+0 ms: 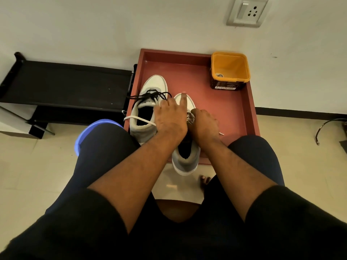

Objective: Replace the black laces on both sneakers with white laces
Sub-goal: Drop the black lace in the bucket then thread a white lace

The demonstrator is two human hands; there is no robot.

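Observation:
Two white and grey sneakers stand in a red tray [242,113]. The left sneaker [148,102] carries black laces [154,95], and a white lace [139,120] lies across its opening. My left hand [171,117] rests flat on top of the right sneaker [185,158], fingers stretched toward its toe. My right hand [203,124] curls over that shoe's right side and pinches its white lace at the eyelets. The lace's loose end [221,133] sticks out beyond my wrist. My hands hide most of the right sneaker's lacing.
An orange tub [230,69] with a lace inside stands in the tray's far right corner. A black shoe rack [65,87] is at the left by the wall. A blue bucket [88,132] sits behind my left knee. A cable [326,126] lies on the floor at right.

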